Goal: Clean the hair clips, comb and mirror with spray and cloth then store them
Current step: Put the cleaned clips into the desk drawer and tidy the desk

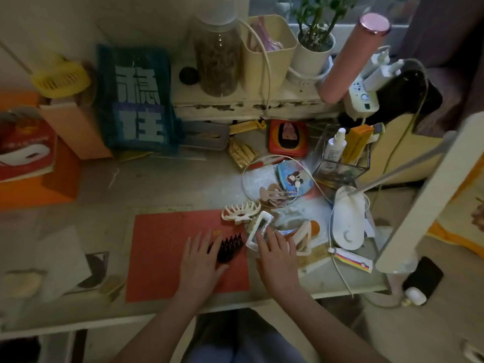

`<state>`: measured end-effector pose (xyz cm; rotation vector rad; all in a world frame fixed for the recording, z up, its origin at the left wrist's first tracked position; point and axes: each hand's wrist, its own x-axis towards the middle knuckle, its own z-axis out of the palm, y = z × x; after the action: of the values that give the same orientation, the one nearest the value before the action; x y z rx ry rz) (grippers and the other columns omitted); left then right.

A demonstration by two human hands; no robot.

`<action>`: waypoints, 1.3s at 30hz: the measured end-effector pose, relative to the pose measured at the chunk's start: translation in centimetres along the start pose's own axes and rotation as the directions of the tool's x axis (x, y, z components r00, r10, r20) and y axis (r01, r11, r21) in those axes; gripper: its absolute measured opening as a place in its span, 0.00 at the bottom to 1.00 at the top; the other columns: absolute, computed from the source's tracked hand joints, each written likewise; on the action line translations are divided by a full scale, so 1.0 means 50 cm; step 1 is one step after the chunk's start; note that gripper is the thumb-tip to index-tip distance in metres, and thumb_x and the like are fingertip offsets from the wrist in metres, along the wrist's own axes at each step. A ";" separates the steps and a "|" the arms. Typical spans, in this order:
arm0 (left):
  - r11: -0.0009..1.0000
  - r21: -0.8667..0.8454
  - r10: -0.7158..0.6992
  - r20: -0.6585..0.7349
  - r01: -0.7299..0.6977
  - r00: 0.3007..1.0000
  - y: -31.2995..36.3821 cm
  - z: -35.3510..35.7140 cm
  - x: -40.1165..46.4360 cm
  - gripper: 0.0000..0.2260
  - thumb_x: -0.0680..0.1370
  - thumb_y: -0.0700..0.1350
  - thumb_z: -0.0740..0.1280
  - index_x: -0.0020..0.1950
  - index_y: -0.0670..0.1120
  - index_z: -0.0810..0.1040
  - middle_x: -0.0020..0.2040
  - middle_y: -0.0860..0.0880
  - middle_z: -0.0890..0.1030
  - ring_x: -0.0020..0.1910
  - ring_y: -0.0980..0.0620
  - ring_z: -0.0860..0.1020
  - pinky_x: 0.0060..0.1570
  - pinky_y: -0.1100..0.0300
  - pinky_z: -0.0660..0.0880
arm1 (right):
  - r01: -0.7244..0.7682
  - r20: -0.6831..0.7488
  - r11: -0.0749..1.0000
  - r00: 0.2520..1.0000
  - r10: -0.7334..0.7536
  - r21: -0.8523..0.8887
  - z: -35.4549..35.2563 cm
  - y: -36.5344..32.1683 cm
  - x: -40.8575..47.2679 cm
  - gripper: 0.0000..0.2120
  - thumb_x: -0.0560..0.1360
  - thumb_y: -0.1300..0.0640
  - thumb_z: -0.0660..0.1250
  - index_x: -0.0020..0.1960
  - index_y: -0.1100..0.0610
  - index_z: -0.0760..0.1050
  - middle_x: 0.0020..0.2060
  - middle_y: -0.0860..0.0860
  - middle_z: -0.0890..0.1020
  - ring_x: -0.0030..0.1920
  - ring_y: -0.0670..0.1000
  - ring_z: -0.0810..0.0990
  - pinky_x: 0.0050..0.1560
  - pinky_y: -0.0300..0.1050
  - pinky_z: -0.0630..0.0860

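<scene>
A black claw clip lies on the red mat; my left hand rests flat beside it, fingers straight and touching it. My right hand lies with straight fingers on a white rectangular clip at the mat's right edge. A cream claw clip sits just behind. Small beige clips lie on a blue round mirror. A white spray bottle stands in a clear box.
A white desk lamp and its cable crowd the right side. A tube lies near the desk's front right edge. A shelf at the back carries a jar, a bin and a plant. Orange books sit at the left.
</scene>
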<state>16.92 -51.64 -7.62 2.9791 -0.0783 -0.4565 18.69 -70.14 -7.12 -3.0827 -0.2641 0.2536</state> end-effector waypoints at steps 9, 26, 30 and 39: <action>0.977 -0.211 -0.010 0.019 0.014 1.000 -0.006 0.011 0.031 0.26 0.77 0.62 0.61 0.74 0.59 0.63 0.72 0.56 0.68 0.73 0.55 0.62 0.74 0.54 0.47 | 0.026 0.036 0.999 0.999 -0.025 -0.037 0.000 0.016 0.043 0.36 0.51 0.55 0.83 0.59 0.55 0.80 0.57 0.56 0.82 0.57 0.57 0.81 0.54 0.59 0.76; 0.935 -0.346 -0.117 -0.114 0.071 0.987 -0.082 -0.004 0.027 0.23 0.63 0.52 0.80 0.57 0.52 0.82 0.51 0.53 0.81 0.48 0.50 0.79 0.55 0.47 0.75 | 0.214 0.094 0.974 0.971 -0.220 0.073 -0.026 -0.036 0.214 0.31 0.73 0.49 0.69 0.73 0.51 0.64 0.72 0.54 0.66 0.72 0.56 0.64 0.72 0.59 0.56; 0.937 -0.338 -0.144 -0.151 0.086 0.978 -0.100 -0.001 0.031 0.24 0.62 0.51 0.80 0.57 0.52 0.82 0.51 0.54 0.81 0.48 0.49 0.79 0.52 0.52 0.73 | 0.227 0.147 0.971 0.961 -0.236 0.076 -0.010 -0.036 0.229 0.31 0.75 0.47 0.65 0.74 0.51 0.59 0.73 0.52 0.63 0.72 0.56 0.61 0.73 0.56 0.50; 0.953 -0.293 -0.141 -0.186 0.083 0.972 -0.111 0.005 0.026 0.24 0.62 0.52 0.80 0.56 0.52 0.82 0.50 0.54 0.81 0.47 0.50 0.79 0.50 0.53 0.73 | 0.229 0.078 0.973 0.970 -0.231 0.035 0.006 -0.052 0.239 0.26 0.60 0.56 0.79 0.57 0.51 0.79 0.44 0.51 0.82 0.49 0.56 0.81 0.68 0.63 0.50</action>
<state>18.29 -46.25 -8.96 2.7355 0.1647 -0.1518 29.85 -65.53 -9.17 -2.9832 -0.6113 0.3703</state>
